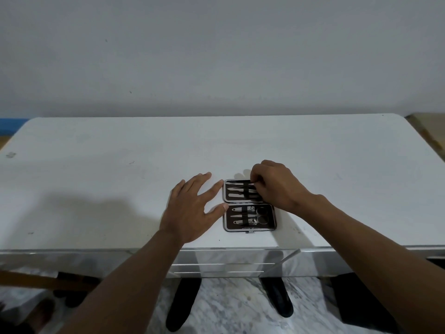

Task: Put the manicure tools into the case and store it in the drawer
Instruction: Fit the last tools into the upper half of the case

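A small dark manicure case (250, 229) lies open flat on the white table (120, 184), near its front edge. Several metal tools sit under elastic straps in both halves; scissors and clippers (252, 222) show in the near half. My right hand (277, 184) rests over the far half, its fingertips pinched on a thin metal tool (243, 188) there. My left hand (192, 210) lies flat on the table just left of the case, fingers spread, thumb and forefinger touching the case's left edge.
A shiny drawer front (228, 263) with two horizontal rails sits below the table's front edge, shut. A pale wall stands right behind the table. Below are a marbled floor and dark feet (183, 302).
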